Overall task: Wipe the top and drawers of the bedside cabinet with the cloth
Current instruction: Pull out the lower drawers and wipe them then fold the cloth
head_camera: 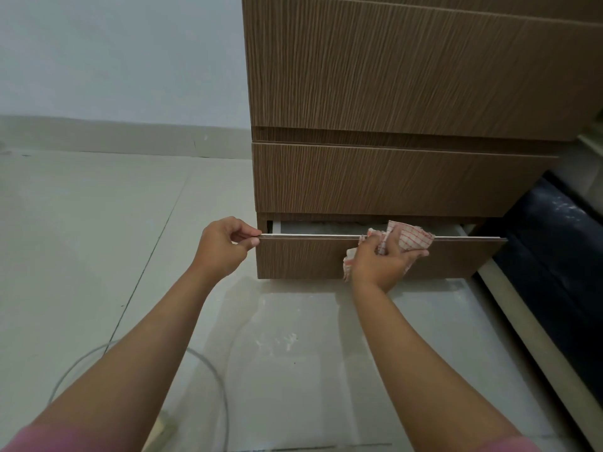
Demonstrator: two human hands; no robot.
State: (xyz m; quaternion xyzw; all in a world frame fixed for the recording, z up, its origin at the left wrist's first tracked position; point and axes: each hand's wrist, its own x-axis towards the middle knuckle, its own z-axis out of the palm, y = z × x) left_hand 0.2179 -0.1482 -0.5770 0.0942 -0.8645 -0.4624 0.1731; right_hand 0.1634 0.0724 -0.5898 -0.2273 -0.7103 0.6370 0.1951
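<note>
The brown wood-grain bedside cabinet [408, 76] fills the upper right. Its bottom drawer [310, 259] is pulled out a little, showing a pale inside. My left hand [225, 246] pinches the top left corner of that drawer's front panel. My right hand [381, 259] grips a white cloth with red checks [411, 238] and holds it against the top edge of the drawer front, right of the middle. The middle drawer [391, 181] and the top drawer above it are closed.
Pale floor tiles [98, 239] spread to the left and in front. A thin clear cable [208, 360] loops on the floor near my left arm. A dark bed base [554, 243] with a light edge runs along the right. A white wall [114, 60] stands behind.
</note>
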